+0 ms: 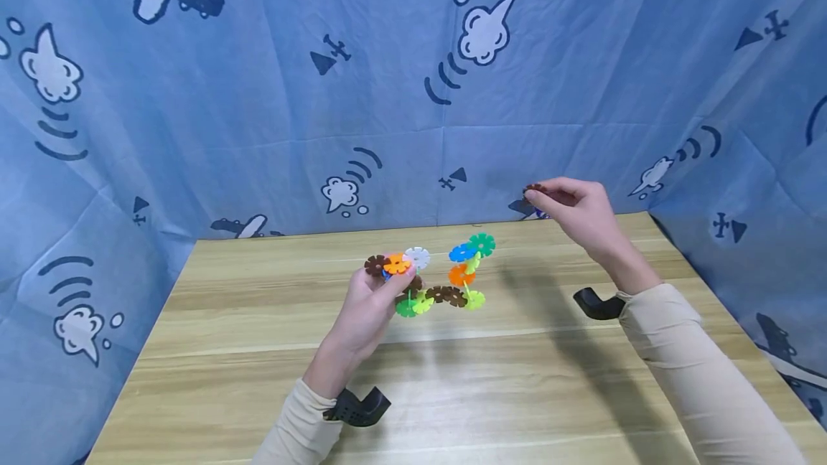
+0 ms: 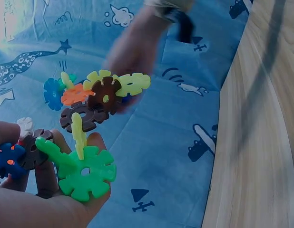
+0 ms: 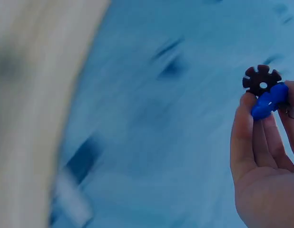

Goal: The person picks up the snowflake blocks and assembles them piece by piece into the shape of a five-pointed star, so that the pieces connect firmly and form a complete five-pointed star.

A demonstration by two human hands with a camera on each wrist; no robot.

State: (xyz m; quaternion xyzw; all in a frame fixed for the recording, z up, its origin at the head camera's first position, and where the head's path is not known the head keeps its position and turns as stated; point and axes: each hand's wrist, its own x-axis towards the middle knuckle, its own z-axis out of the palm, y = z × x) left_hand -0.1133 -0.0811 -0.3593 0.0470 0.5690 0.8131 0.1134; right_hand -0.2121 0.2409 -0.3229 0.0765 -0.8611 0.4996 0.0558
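Observation:
My left hand (image 1: 367,311) pinches a chain of interlocking plastic flower discs (image 1: 438,294) above the table, in brown, green, yellow, orange, blue and white. The chain dips in the middle and rises on its right to a green disc (image 1: 482,244). In the left wrist view another green disc (image 2: 87,173) is near the fingers. Up and to the right, apart from the chain, my right hand (image 1: 584,217) pinches a brown disc (image 3: 262,80) joined to a blue disc (image 3: 269,100). Fingers partly cover both held pieces.
A wood-grain table (image 1: 258,350) lies below both hands. Blue printed cloth (image 1: 400,92) hangs behind it and along both sides. Black curved mounts (image 1: 365,407) are on both wrists.

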